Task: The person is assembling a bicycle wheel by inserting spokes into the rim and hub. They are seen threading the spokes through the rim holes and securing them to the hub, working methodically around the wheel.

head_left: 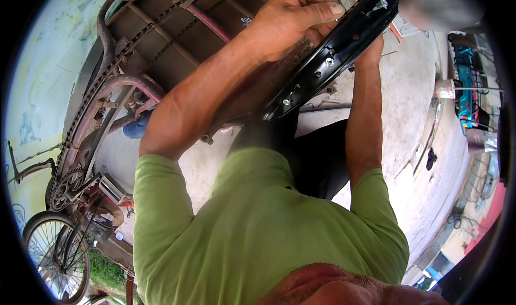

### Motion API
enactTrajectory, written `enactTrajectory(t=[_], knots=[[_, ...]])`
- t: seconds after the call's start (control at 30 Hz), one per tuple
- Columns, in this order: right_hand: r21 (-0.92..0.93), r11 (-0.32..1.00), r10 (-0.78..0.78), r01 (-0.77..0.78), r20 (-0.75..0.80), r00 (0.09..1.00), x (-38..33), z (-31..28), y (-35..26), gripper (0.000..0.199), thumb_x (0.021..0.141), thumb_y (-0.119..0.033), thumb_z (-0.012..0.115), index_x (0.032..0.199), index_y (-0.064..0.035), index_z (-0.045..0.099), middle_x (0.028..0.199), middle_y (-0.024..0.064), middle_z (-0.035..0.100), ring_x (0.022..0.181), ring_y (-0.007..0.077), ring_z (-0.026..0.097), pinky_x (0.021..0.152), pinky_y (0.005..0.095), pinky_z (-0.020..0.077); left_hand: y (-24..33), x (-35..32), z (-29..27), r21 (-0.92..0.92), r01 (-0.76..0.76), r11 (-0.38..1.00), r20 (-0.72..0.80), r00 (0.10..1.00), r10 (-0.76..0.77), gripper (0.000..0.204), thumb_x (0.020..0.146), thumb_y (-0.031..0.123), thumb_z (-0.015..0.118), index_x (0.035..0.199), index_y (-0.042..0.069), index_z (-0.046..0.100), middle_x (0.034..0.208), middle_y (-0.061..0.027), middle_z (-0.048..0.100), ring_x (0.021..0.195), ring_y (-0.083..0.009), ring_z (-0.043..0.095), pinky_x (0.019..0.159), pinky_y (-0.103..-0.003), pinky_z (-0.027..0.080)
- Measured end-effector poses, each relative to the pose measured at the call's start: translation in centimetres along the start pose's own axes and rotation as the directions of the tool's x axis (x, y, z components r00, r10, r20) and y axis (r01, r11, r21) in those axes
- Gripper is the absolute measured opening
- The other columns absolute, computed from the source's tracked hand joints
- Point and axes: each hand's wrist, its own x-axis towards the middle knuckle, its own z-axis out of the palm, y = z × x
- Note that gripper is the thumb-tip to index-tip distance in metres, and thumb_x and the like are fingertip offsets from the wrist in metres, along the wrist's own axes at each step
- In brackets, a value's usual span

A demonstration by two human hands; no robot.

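A black wheel rim with holes along it stands slanted in front of me, seen nearly edge-on. Several small silver metal fittings sit in its holes. My left hand is at the rim's left side near the top, thumb and fingers pinched together. A tiny bright bit shows at the fingertips, too small to name. On the other side of the rim is my right hand. Its fingers are hidden behind the rim, so their grip does not show.
A rusty cart frame with a long chain stands close on my left. Lower left is a spoked bicycle wheel. A white-and-red cup and a teal-and-black rack are at the right, beyond the pale floor.
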Motion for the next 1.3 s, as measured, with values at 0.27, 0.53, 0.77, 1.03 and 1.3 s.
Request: enactTrajectory(t=[0.27, 0.53, 0.77, 1.03, 1.3], knots=[[-0.112, 0.977, 0.209, -0.182, 0.315, 0.926, -0.6, -1.3, 1.4, 0.032, 0.099, -0.025, 0.049, 0.118, -0.0013, 0.059, 0.112, 0.0085, 0.065, 0.1, 0.0196, 0.062, 0.09, 0.0336, 0.049, 0.8, -0.3, 1.0, -0.323, -0.021, 0.946, 0.155, 0.985, 0.075, 0.01, 0.097, 0.015, 0.058, 0.097, 0.006, 0.062, 0.1, -0.0152, 0.07, 0.091, -0.0244, 0.069, 0.077, -0.035, 0.056], [-0.166, 0.974, 0.202, -0.153, 0.339, 0.919, -0.7, 0.6, 1.2, 0.031, 0.097, -0.023, 0.051, 0.118, -0.0004, 0.059, 0.11, 0.009, 0.065, 0.1, 0.0188, 0.062, 0.09, 0.0329, 0.0485, 1.2, -0.1, 0.4, -0.358, 0.033, 0.933, 0.198, 0.979, 0.041, 0.012, 0.097, 0.016, 0.057, 0.099, 0.006, 0.063, 0.111, -0.019, 0.068, 0.099, -0.0299, 0.067, 0.088, -0.04, 0.055], [-0.189, 0.97, 0.211, -0.155, 0.328, 0.921, -0.8, 0.9, 0.8, 0.031, 0.095, -0.021, 0.054, 0.118, 0.0005, 0.059, 0.109, 0.0094, 0.065, 0.099, 0.018, 0.062, 0.089, 0.0322, 0.048, 1.4, -0.7, 2.3, -0.204, -0.099, 0.974, 0.057, 0.992, 0.113, 0.013, 0.095, 0.018, 0.061, 0.098, 0.005, 0.064, 0.095, -0.0089, 0.067, 0.089, -0.0208, 0.066, 0.078, -0.033, 0.053], [-0.278, 0.961, 0.031, -0.003, 0.095, 0.995, -1.4, 0.9, -0.1, 0.031, 0.094, -0.018, 0.057, 0.117, 0.0014, 0.059, 0.107, 0.0099, 0.065, 0.099, 0.0172, 0.061, 0.088, 0.0315, 0.0474, 1.4, -0.6, 1.8, -0.184, -0.058, 0.981, 0.154, 0.984, 0.087, 0.011, 0.097, 0.014, 0.057, 0.096, 0.005, 0.062, 0.099, -0.0125, 0.067, 0.095, -0.026, 0.066, 0.084, -0.038, 0.052], [-0.477, 0.67, -0.599, 0.569, 0.105, 0.794, -4.4, 1.5, -2.2, 0.026, 0.097, -0.012, 0.054, 0.118, 0.0041, 0.058, 0.112, 0.0088, 0.065, 0.102, 0.0161, 0.06, 0.091, 0.0306, 0.0474, 1.4, -0.7, 2.1, -0.153, -0.054, 0.987, 0.173, 0.982, 0.08, 0.012, 0.096, 0.015, 0.057, 0.099, 0.004, 0.062, 0.117, -0.0231, 0.065, 0.102, -0.0265, 0.066, 0.087, -0.039, 0.051]])
